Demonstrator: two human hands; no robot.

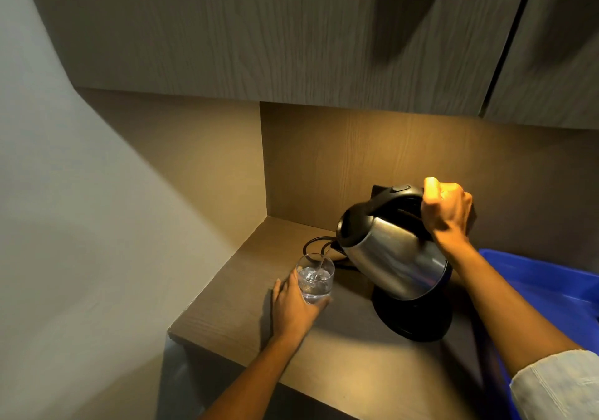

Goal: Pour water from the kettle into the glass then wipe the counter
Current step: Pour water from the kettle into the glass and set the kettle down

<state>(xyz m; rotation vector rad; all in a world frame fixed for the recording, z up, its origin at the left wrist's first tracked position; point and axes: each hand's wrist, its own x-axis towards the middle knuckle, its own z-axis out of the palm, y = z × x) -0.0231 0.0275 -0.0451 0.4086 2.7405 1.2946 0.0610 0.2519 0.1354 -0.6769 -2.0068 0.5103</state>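
Note:
A steel kettle with a black lid and handle is tilted to the left above its black base. My right hand grips the kettle's handle. A thin stream of water runs from the spout into a clear glass that stands on the wooden counter. The glass is partly filled. My left hand is wrapped around the near side of the glass, holding it on the counter.
A black power cord loops behind the glass. A blue plastic tray lies at the right edge of the counter. Wooden cabinets hang overhead. The counter's left end meets a white wall.

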